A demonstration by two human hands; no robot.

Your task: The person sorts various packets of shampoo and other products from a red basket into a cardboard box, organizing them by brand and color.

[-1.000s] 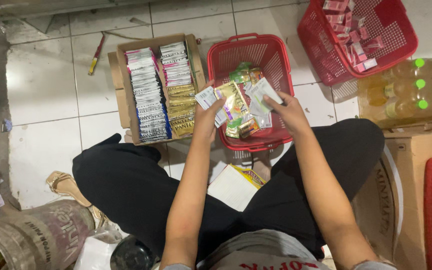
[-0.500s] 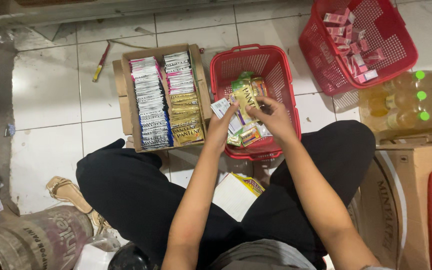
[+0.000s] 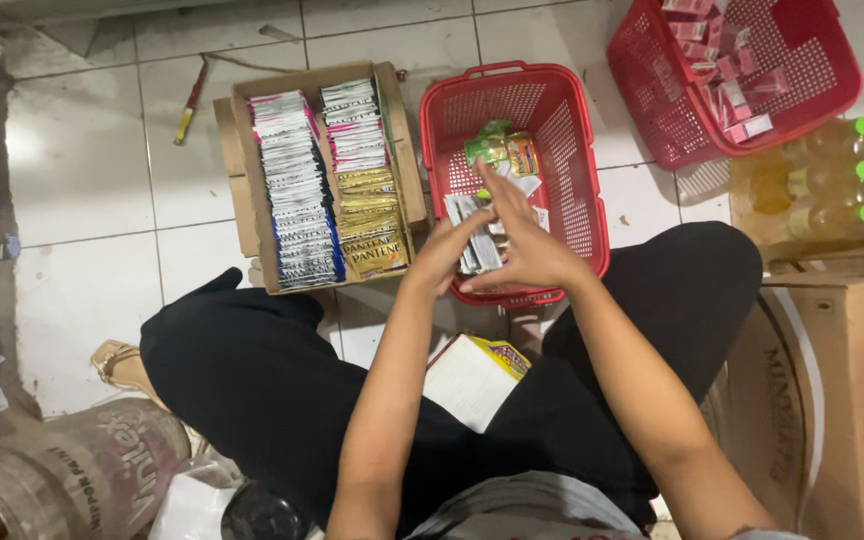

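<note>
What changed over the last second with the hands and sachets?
Both hands drew together over the red basket. The left hand and right hand now press one stack of silver sachets; a second ago they held sachets apart. The cardboard box of sachets stayed put.

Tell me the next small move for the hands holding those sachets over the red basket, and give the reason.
Probably carry the stack of sachets leftward and slot it into the cardboard box. The left hand and right hand press it together over the red basket, and the box beside it already holds sachets standing in neat rows.
</note>
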